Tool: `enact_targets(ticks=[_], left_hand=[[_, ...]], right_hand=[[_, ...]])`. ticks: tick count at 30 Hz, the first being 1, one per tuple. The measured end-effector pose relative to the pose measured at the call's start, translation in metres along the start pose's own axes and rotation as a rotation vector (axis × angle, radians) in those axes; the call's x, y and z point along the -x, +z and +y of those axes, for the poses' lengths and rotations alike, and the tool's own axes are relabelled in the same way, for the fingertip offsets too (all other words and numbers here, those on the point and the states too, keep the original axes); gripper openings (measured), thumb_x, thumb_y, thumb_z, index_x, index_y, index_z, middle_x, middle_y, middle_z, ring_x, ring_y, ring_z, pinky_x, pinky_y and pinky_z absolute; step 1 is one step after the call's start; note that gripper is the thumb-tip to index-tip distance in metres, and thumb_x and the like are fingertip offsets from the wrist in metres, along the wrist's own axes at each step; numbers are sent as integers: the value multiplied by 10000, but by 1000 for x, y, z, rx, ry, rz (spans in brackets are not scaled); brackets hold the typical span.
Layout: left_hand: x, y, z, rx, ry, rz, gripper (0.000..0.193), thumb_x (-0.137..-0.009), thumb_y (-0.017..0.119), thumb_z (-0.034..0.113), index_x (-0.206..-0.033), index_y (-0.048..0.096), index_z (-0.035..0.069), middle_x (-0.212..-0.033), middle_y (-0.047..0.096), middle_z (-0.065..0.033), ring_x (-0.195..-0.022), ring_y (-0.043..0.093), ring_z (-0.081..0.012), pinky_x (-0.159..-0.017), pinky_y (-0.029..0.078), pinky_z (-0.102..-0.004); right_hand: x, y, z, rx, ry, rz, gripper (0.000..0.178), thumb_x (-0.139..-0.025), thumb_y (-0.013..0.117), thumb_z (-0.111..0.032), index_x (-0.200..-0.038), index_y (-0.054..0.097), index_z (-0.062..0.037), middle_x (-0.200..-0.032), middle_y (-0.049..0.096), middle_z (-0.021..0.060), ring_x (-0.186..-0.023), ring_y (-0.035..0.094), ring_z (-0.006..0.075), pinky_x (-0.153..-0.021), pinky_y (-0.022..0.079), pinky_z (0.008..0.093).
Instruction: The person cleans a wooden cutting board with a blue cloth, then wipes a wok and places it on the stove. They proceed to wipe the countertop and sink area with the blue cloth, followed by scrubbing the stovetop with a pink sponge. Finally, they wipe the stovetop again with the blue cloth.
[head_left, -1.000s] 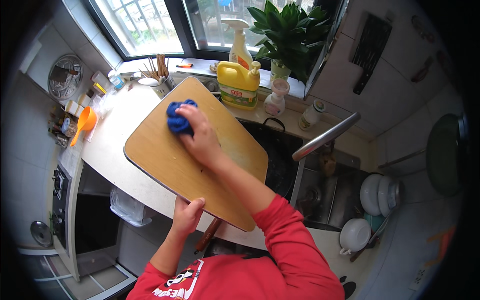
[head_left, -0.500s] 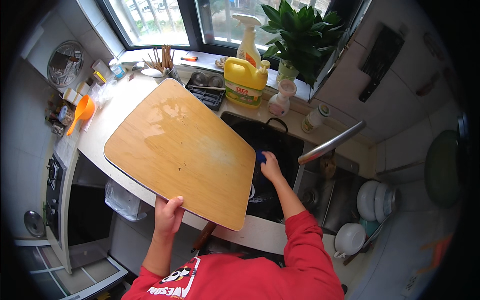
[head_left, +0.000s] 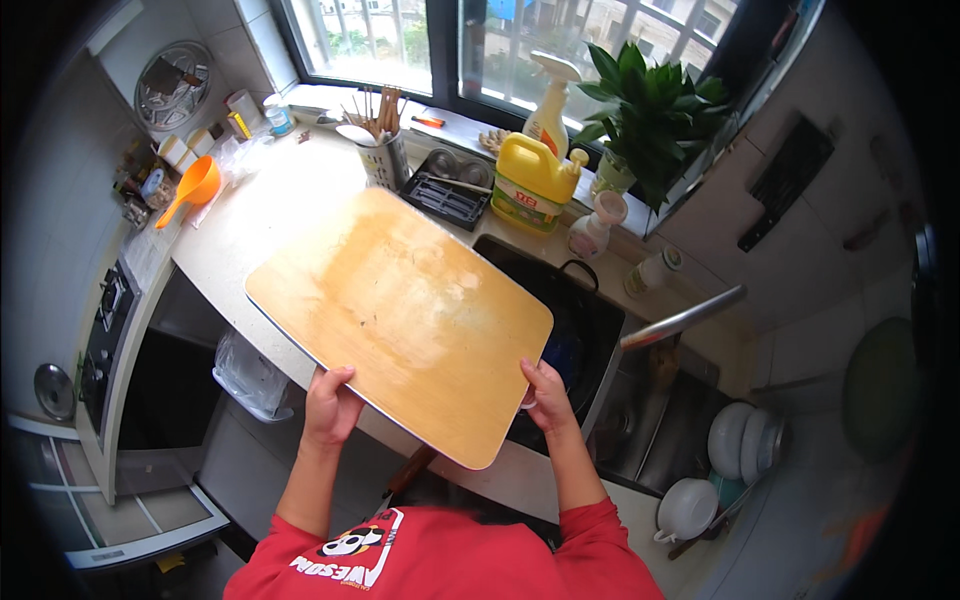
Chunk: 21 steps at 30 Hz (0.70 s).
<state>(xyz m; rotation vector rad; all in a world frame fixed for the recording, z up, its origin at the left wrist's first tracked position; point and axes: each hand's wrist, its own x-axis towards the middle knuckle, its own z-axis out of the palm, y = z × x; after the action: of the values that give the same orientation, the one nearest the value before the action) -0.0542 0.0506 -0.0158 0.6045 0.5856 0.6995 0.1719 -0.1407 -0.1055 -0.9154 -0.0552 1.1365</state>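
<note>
A large wood-coloured board [head_left: 400, 320] with rounded corners and a thin light edge is held tilted over the counter and the sink's left side. Its upper face looks wet and shiny. My left hand [head_left: 331, 405] grips the near left edge, thumb on top and fingers underneath. On the right edge, my right hand [head_left: 548, 396] is closed in the same way, thumb over the face. Beyond that hand is the dark sink basin [head_left: 600, 325], partly hidden by the board. A dim blue thing [head_left: 566, 352] lies in it, too unclear to name.
Behind the sink stand a yellow jug [head_left: 530, 185], a spray bottle [head_left: 550, 110] and a potted plant [head_left: 650, 120]. A metal faucet [head_left: 685, 318] reaches in from the right. White bowls [head_left: 735, 440] are stacked at right. An orange ladle [head_left: 195, 185] rests at far left.
My right hand has left the blue thing in the sink and taken hold of the board's right edge. The board sits slightly farther right in view, which has shifted too.
</note>
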Motion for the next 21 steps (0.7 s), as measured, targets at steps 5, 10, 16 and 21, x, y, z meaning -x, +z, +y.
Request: enact_targets(ticks=[5, 10, 16, 21], left_hand=[[-16, -82, 12, 107, -40, 132, 498, -830, 431, 85, -1311, 362, -25, -1315, 458, -137, -1221, 424, -277, -1046, 315, -401], [-29, -154, 27, 90, 21, 222, 449, -899, 392, 187, -1296, 392, -25, -1292, 489, -146, -1190, 463, -282, -1024, 348, -388], [-32, -208, 52, -331, -218, 272, 339, -884, 452, 127, -1196, 458, -6, -1161, 565, -142, -1033, 566, -258, -871, 466, -438], [-41, -251, 53, -574, -213, 432, 247, -866, 464, 81, -1105, 464, 19, -1039, 599, -133, -868, 625, -263, -711, 526, -459]], right_hand=[[-20, 49, 23, 196, -6, 31, 261, -914, 521, -150, -1107, 507, 25, -1034, 612, 97, -878, 631, 176, -748, 543, 315], [-59, 97, 80, 210, -101, 40, 216, -894, 565, -167, -999, 477, -1, -782, 590, 43, -576, 542, 84, -453, 411, 224], [-92, 114, 151, 601, -218, 64, 254, -895, 555, -197, -1023, 442, -8, -872, 584, 83, -642, 562, 108, -506, 458, 241], [-98, 109, 174, 666, 147, -105, 301, -876, 520, -165, -1030, 509, 94, -883, 639, 179, -770, 651, 224, -628, 519, 327]])
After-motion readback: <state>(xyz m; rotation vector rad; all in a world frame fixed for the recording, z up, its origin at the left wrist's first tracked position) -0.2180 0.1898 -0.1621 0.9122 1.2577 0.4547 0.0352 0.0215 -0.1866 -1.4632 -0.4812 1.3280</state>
